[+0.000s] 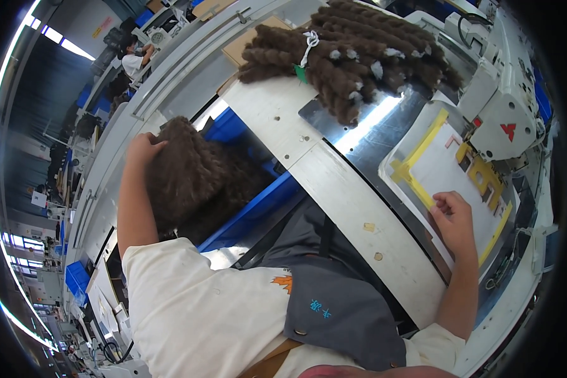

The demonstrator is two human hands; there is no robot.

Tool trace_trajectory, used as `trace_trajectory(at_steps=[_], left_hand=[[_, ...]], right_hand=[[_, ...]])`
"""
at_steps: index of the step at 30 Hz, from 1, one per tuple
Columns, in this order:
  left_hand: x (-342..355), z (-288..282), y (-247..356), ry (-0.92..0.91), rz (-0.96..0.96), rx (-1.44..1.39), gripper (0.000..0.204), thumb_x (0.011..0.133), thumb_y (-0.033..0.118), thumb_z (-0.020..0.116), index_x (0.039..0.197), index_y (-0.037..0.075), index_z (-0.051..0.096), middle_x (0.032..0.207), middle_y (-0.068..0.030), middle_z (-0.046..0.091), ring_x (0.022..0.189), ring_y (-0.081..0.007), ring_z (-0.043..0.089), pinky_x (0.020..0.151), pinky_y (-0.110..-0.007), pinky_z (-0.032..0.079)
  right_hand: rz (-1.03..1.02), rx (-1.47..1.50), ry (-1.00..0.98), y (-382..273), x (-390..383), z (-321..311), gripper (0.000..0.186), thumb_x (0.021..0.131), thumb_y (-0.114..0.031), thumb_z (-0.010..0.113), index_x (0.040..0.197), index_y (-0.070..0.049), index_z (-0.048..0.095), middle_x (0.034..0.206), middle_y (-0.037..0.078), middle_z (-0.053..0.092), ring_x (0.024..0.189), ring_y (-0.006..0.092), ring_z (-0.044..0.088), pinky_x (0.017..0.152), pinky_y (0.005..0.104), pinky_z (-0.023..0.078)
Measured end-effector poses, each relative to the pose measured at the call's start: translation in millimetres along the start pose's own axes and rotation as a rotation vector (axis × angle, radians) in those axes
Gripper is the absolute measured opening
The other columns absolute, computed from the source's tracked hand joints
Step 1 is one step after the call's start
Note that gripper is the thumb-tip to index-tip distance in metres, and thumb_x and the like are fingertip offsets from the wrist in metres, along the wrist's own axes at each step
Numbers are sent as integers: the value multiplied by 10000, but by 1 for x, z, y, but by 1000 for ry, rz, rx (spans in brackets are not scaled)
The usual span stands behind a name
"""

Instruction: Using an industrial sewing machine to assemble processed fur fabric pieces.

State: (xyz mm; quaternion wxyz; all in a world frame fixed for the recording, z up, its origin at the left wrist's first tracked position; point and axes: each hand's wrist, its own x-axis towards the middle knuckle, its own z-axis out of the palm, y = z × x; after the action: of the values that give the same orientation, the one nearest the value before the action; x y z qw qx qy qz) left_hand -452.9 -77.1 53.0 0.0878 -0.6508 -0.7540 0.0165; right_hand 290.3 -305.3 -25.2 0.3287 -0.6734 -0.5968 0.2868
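My left hand (146,148) is closed at the upper left edge of a pile of dark brown faux fur (192,170). The pile lies in and over a blue bin (252,211), and my fingertips sink into the fur out of sight. On the right, my right hand (455,220) rests over a flat sewing template (444,170), a white sheet edged with yellow tape. Its fingers are loosely bent, with a gap between thumb and forefinger and nothing visible in them. Yellow cut-out shapes (479,175) sit on the template beside the sewing machine head (504,116).
A bundle of brown fur strips (353,53), tied with white cord, lies across the far tabletop. Between my hands runs a pale work table (359,201) with a metal plate (340,116). At the far left sits another person (134,62) among workstations. A blue box (77,281) stands lower left.
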Motion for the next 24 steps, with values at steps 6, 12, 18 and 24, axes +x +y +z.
trace_trajectory(at_steps=[6,12,18,24], left_hand=[[15,15,-2,-29,-29,9,448,800,417,846,968,14,745,997,-210,739,991,-395,703,879,-486,553],[46,37,-41,-153,-68,-144,443,822,293,837,1077,-44,704,1054,-244,732,1019,-381,706,889,-469,556],[72,75,-99,-80,9,-134,276,706,108,779,904,-54,675,926,-252,674,924,-415,679,861,-482,545],[18,-56,52,276,-51,261,474,753,409,873,880,1,669,923,-202,686,940,-415,666,849,-517,532]], right_hand=[[5,-20,30,6,-4,-7,213,844,-13,698,1047,51,697,902,104,639,810,184,600,773,304,511],[-23,-19,-17,11,-5,-6,255,885,-132,753,1098,4,723,1003,150,695,893,277,708,813,369,583],[-25,-104,-105,8,1,-5,263,944,-213,707,1142,-40,715,1034,121,687,965,292,675,866,395,546],[7,-111,-110,13,-3,-8,281,958,-240,691,1152,-38,713,1034,116,686,979,296,667,880,400,532]])
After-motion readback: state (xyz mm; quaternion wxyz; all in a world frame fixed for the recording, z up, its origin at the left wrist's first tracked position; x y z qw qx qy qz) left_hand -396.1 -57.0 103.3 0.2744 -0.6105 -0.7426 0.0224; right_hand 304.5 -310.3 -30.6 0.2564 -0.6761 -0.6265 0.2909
